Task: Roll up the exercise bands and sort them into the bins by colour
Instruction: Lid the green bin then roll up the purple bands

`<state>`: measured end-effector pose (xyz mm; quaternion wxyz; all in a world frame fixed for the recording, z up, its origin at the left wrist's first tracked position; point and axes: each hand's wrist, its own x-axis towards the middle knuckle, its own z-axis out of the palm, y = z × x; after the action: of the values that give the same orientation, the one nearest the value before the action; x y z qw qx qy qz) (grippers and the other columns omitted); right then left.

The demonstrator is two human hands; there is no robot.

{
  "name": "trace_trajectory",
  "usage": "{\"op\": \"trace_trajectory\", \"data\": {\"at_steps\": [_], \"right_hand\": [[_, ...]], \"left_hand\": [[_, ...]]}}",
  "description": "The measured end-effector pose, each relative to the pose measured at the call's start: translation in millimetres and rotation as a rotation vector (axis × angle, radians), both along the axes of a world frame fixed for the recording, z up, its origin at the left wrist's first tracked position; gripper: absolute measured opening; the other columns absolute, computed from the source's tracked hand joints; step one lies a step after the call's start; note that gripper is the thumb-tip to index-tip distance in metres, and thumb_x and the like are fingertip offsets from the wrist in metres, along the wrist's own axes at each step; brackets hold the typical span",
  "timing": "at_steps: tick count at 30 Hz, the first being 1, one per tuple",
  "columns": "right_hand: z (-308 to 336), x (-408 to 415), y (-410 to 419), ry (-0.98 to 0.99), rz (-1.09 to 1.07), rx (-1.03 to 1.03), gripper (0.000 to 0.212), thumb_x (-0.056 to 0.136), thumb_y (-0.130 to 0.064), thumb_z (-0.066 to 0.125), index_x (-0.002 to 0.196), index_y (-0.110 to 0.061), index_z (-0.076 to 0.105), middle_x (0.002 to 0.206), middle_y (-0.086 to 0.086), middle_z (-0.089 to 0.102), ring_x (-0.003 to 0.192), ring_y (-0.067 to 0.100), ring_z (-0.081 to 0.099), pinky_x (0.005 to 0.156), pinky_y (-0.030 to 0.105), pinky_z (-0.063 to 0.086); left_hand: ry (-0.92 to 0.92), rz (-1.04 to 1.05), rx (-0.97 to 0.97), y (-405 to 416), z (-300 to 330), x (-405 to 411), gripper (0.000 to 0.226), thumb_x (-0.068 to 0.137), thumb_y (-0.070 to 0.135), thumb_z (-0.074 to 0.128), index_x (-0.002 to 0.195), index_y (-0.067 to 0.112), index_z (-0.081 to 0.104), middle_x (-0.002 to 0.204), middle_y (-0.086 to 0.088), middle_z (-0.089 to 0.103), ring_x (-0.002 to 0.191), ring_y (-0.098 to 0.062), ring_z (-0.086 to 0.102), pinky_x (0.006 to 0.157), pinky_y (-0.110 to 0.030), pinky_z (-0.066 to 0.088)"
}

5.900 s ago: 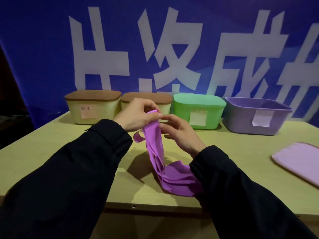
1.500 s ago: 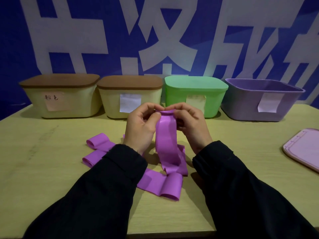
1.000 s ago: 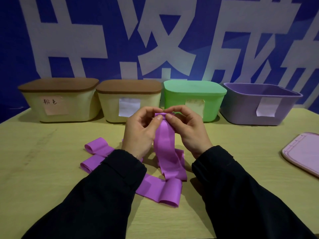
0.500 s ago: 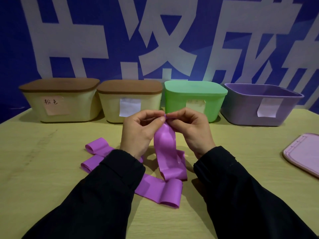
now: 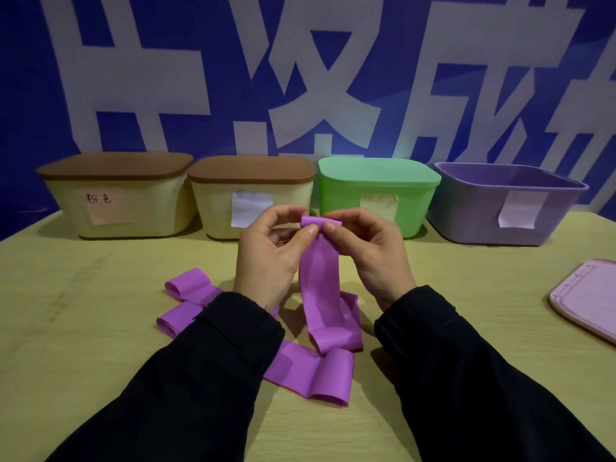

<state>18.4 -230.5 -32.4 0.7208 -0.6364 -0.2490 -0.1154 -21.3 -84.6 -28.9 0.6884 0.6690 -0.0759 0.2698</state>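
Both the left hand [image 5: 270, 258] and right hand [image 5: 370, 255] pinch the purple band's [image 5: 320, 288] rolled top end at twelve o'clock; it looks light, floppy, likely to unroll unless held at the coil.

Open tabletop [image 5: 83, 328] left and right of the band [image 5: 320, 288], blocked behind by four bins in a row [image 5: 250, 198] and rightward by a pink lid [image 5: 590, 298].

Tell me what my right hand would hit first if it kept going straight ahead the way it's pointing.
Probably the green bin. Your right hand, pinching the purple band with the left hand, points forward and slightly left, and that lidded bin stands directly behind it. Depth is hard to judge from this single view.
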Motion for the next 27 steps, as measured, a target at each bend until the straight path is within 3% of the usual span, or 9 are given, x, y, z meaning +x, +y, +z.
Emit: {"op": "trace_trajectory", "data": {"at_steps": [6, 9, 11, 13, 17, 19, 23, 25, 27], "right_hand": [[-1, 2, -1, -0.128, -0.081, -0.105, 0.016, 0.091, -0.009, 0.073, 0.099, -0.022, 0.073, 0.088, 0.007, 0.076, 0.082, 0.018, 0.071, 0.076, 0.034, 0.058], [0, 1, -3, -0.239, -0.253, -0.154, 0.020, 0.090, -0.012, 0.075, 0.105, -0.024, 0.070, 0.087, -0.002, 0.074, 0.082, 0.012, 0.071, 0.077, 0.030, 0.059], [2, -3, -3, -0.360, -0.364, -0.190, 0.022, 0.089, -0.013, 0.075, 0.110, -0.017, 0.068, 0.089, -0.009, 0.072, 0.085, 0.005, 0.070, 0.078, 0.023, 0.058], [2, -7, -1, -0.534, -0.419, -0.284, 0.014, 0.089, -0.013, 0.075, 0.103, -0.010, 0.070, 0.090, -0.012, 0.071, 0.084, 0.002, 0.070, 0.077, 0.026, 0.059], [1, -11, 6, -0.745, -0.422, -0.464, 0.013, 0.091, -0.023, 0.073, 0.091, -0.010, 0.073, 0.096, 0.000, 0.075, 0.087, 0.016, 0.070, 0.073, 0.041, 0.057], [11, -11, 3, -0.682, -0.419, -0.454, 0.017, 0.091, -0.031, 0.070, 0.091, -0.014, 0.073, 0.101, -0.003, 0.073, 0.095, 0.012, 0.065, 0.080, 0.039, 0.054], [21, 3, -10, -0.312, -0.088, -0.340, 0.037, 0.093, -0.018, 0.062, 0.131, -0.019, 0.060, 0.131, -0.006, 0.063, 0.122, 0.009, 0.058, 0.100, 0.035, 0.051], [16, 7, -10, -0.182, 0.115, -0.347, 0.034, 0.093, -0.016, 0.060, 0.126, -0.018, 0.065, 0.124, -0.003, 0.069, 0.115, 0.010, 0.064, 0.096, 0.029, 0.051], [14, 6, -8, -0.116, 0.144, -0.296, 0.016, 0.092, -0.015, 0.064, 0.107, -0.016, 0.070, 0.100, -0.003, 0.075, 0.092, 0.008, 0.068, 0.082, 0.022, 0.051]], "left_hand": [[-0.038, 0.137, 0.189, 0, -2, 0, 0.019, 0.092, 0.021, 0.072, 0.109, 0.026, 0.064, 0.103, 0.011, 0.067, 0.090, -0.003, 0.064, 0.074, -0.015, 0.051], [-0.084, 0.349, 0.262, 5, -2, 1, 0.017, 0.095, 0.032, 0.065, 0.087, 0.018, 0.063, 0.079, 0.009, 0.058, 0.069, -0.008, 0.054, 0.064, -0.024, 0.046], [-0.005, 0.180, 0.150, 4, 0, -1, 0.036, 0.098, 0.040, 0.059, 0.080, 0.009, 0.066, 0.066, 0.004, 0.058, 0.060, -0.011, 0.052, 0.058, -0.028, 0.046], [0.111, -0.088, -0.054, -2, 6, -5, 0.044, 0.091, 0.048, 0.060, 0.090, 0.006, 0.070, 0.073, -0.003, 0.066, 0.067, -0.014, 0.061, 0.061, -0.027, 0.052], [0.125, -0.222, -0.247, 2, 9, 0, 0.026, 0.085, 0.030, 0.071, 0.101, 0.009, 0.071, 0.096, -0.013, 0.074, 0.091, -0.026, 0.071, 0.083, -0.036, 0.058], [0.103, -0.235, -0.150, 11, 11, 2, 0.014, 0.092, 0.017, 0.067, 0.104, 0.013, 0.072, 0.100, -0.012, 0.075, 0.095, -0.025, 0.071, 0.089, -0.041, 0.058], [0.026, -0.275, 0.161, 17, 10, 7, 0.012, 0.097, 0.010, 0.061, 0.105, 0.011, 0.070, 0.099, -0.010, 0.072, 0.091, -0.026, 0.071, 0.076, -0.038, 0.061], [0.013, -0.302, 0.203, 16, 8, 9, 0.010, 0.097, 0.007, 0.061, 0.103, 0.011, 0.068, 0.096, -0.008, 0.072, 0.088, -0.024, 0.071, 0.069, -0.038, 0.062], [0.008, -0.265, 0.187, 17, 6, 9, 0.009, 0.095, 0.005, 0.063, 0.098, 0.013, 0.067, 0.087, -0.005, 0.071, 0.080, -0.016, 0.069, 0.065, -0.031, 0.060]]}}
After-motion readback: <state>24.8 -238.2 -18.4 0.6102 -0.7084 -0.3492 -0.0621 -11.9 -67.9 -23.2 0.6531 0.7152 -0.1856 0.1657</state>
